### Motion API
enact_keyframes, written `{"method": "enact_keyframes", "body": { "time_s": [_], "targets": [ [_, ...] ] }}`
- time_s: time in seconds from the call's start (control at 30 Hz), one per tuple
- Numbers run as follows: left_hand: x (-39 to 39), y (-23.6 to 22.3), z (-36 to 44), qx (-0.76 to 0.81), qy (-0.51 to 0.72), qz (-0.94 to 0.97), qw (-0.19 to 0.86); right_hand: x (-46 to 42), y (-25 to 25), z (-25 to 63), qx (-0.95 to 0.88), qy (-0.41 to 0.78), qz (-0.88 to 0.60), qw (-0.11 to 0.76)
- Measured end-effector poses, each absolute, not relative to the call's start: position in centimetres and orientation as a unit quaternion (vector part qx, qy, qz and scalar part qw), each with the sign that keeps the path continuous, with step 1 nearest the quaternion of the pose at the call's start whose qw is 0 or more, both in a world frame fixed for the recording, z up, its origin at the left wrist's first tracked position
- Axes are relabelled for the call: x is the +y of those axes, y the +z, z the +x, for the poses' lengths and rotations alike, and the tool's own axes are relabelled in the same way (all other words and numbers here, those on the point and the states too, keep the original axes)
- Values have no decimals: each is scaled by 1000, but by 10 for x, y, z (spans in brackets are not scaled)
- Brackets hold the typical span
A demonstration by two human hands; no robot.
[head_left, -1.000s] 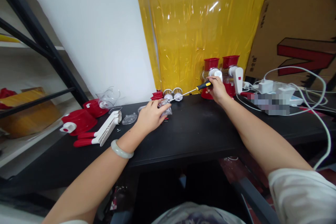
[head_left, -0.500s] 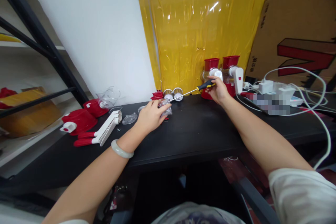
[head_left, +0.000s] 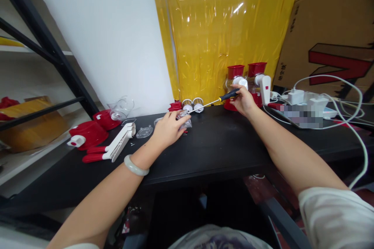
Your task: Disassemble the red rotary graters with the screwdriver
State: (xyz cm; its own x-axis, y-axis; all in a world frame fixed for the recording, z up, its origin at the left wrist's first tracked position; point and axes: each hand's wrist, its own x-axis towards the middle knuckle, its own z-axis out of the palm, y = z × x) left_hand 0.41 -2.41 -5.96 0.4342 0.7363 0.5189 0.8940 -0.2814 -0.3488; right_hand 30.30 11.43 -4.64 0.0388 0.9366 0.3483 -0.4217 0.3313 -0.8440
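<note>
My right hand [head_left: 243,100] is closed round the dark handle of a screwdriver [head_left: 208,104], which has a yellow collar. Its long shaft slants down to the left, and the tip meets a clear plastic part [head_left: 186,123]. Over that part lies my left hand [head_left: 170,127], fingers wrapped about it and holding it against the black table [head_left: 210,151]. The hand covers much of the part, so its full shape is hidden. Just behind stand two drum graters [head_left: 198,105] with white rims and some red pieces [head_left: 175,106].
Two red-and-white rotary graters [head_left: 257,74] stand at the back right, beside white chargers and cables [head_left: 296,96]. To the left lie white crank handles with red grips [head_left: 118,146], red bases [head_left: 90,134], a clear disc [head_left: 144,132] and a clear housing [head_left: 121,108].
The screwdriver handle has turned slightly in my right hand, with less yellow showing on it. Both hands keep their places.
</note>
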Motion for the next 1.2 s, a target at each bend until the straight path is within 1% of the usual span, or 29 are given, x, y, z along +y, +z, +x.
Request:
{"method": "enact_keyframes", "body": {
  "time_s": [0.27, 0.4, 0.47, 0.63, 0.83, 0.97, 1.2],
  "targets": [
    [-25, -59, 4, -510, -132, -794, 303, 111, -46, 307, -459, 532, -248, 667],
    [-24, -59, 4, -508, -132, -793, 309, 113, -46, 305, -469, 523, -234, 672],
    [-24, -59, 4, -508, -131, -793, 309, 118, -48, 302, -473, 494, -263, 680],
    [-25, -59, 4, -511, -129, -792, 309, 131, -57, 300, -520, 351, -364, 688],
    [-24, -59, 5, -511, -135, -794, 301, 135, -64, 304, -551, 290, -372, 688],
    [-24, -60, 5, -509, -134, -794, 304, 134, -62, 303, -532, 306, -375, 695],
    [-26, -59, 6, -510, -128, -794, 304, 125, -51, 295, -448, 434, -354, 697]
  ]
}}
